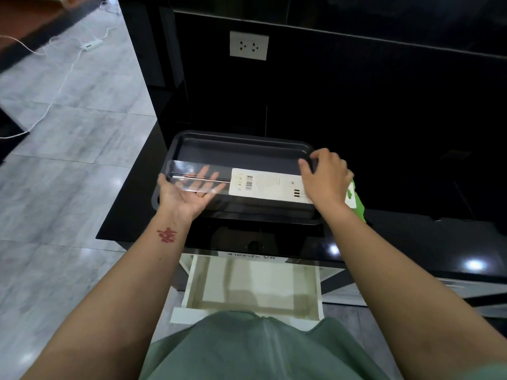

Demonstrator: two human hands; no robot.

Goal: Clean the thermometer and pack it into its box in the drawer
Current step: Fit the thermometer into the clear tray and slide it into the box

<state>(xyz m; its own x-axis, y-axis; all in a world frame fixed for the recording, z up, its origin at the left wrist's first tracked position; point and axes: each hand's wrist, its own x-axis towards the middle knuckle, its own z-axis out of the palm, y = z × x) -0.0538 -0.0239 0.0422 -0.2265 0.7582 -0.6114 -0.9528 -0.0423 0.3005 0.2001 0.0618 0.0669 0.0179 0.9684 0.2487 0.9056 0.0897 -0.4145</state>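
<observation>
A long clear plastic box [236, 183] with a white printed label on its right half lies across a dark tray [241, 146]. A thin silvery thermometer [200, 179] shows through the clear left half. My left hand [183, 196] cups the box's left end from below, palm up, its fingers visible through the plastic. My right hand [326, 179] grips the box's right end from above. Below the black counter, a white drawer [252, 286] stands pulled out with nothing visible inside.
A green and white packet [355, 198] lies on the black counter [411, 237] behind my right hand. A white wall socket [248, 45] sits on the dark panel behind. Grey tiled floor [68, 160] with white cables is to the left.
</observation>
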